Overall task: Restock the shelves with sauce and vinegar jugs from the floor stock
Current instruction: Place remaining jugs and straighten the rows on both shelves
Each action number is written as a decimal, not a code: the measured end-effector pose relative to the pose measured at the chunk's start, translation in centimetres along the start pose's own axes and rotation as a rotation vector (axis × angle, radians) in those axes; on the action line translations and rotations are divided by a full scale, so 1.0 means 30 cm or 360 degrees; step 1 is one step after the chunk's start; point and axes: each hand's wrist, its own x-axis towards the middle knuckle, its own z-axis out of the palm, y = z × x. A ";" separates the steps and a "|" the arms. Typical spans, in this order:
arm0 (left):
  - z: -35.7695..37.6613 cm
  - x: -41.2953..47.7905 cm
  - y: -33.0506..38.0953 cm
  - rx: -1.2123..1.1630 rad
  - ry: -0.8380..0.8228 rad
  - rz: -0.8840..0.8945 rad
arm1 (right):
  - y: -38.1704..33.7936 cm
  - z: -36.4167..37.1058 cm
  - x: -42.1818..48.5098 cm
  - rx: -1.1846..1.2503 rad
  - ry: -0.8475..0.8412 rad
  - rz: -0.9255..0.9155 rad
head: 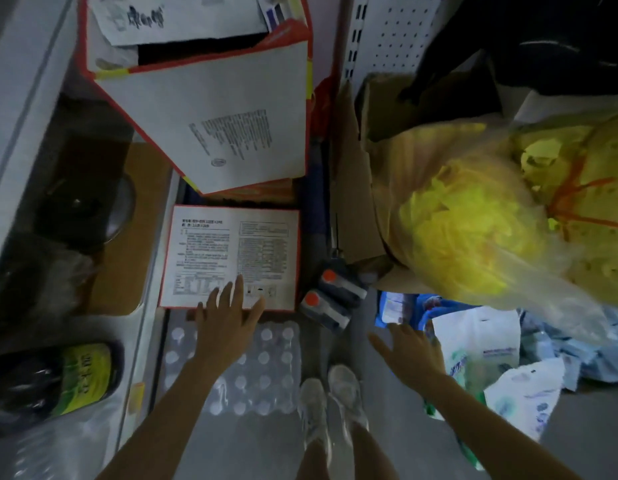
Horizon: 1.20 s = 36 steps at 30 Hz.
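Down on the floor, two orange-capped jugs (pixel 330 296) lie unshelved, apparently sauce. Left hand (pixel 228 317) spreads empty over a carton (pixel 231 251); right hand (pixel 408 351), open and empty, hovers near them. Most restocking remains.

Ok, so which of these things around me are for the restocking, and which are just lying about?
For the job: two orange-capped jugs on the floor; green-labelled dark jug on the shelf; left hand flat on the red-edged carton; right hand, holding nothing, near those floor jugs.

Lying about: shrink-wrapped bottle pack; yellow bags; white carrier bags; brown cardboard box.
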 end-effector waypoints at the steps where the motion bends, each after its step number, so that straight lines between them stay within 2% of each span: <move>1: 0.038 0.043 -0.008 0.0025 -0.0063 0.0049 | 0.001 0.046 0.047 0.0009 -0.0025 -0.0008; 4: 0.163 0.169 -0.032 -0.0112 -0.0123 0.0078 | -0.017 0.153 0.163 0.0012 -0.0161 -0.0050; 8: 0.336 0.267 -0.041 -0.0017 -0.0152 0.0223 | -0.036 0.283 0.328 -0.0049 -0.0292 -0.0235; 9: 0.399 0.295 -0.047 -0.0001 -0.0061 0.0294 | -0.037 0.322 0.374 0.0007 -0.0307 -0.0214; 10: 0.431 0.315 -0.040 -0.0053 -0.0043 0.0284 | -0.040 0.356 0.417 0.0094 -0.0301 -0.0180; 13: 0.548 0.387 -0.010 -0.0365 0.0033 -0.0069 | -0.052 0.478 0.556 0.0302 -0.0261 -0.0167; 15: 0.630 0.423 0.003 -0.0454 0.0075 -0.0038 | -0.061 0.553 0.637 0.0412 -0.0252 -0.0166; 17: 0.720 0.453 0.005 -0.0397 -0.0067 0.0040 | -0.070 0.617 0.709 0.0509 -0.0247 -0.0177; 20: 0.815 0.498 0.013 -0.0363 -0.0007 0.0016 | -0.076 0.693 0.792 0.0522 -0.0252 -0.0230; 24: 0.891 0.530 0.034 -0.0360 0.0050 0.0029 | -0.099 0.754 0.868 0.0534 -0.0133 -0.0256; 29: 0.921 0.544 0.050 -0.0358 0.0004 0.0028 | -0.140 0.768 0.903 0.0721 -0.0286 -0.0166; 32: 0.899 0.534 0.056 -0.0432 0.0046 -0.0005 | -0.146 0.733 0.901 0.0742 -0.0453 -0.0253; 36: 0.863 0.520 0.050 -0.0440 0.0078 0.0047 | -0.132 0.669 0.861 0.0792 -0.0380 -0.0231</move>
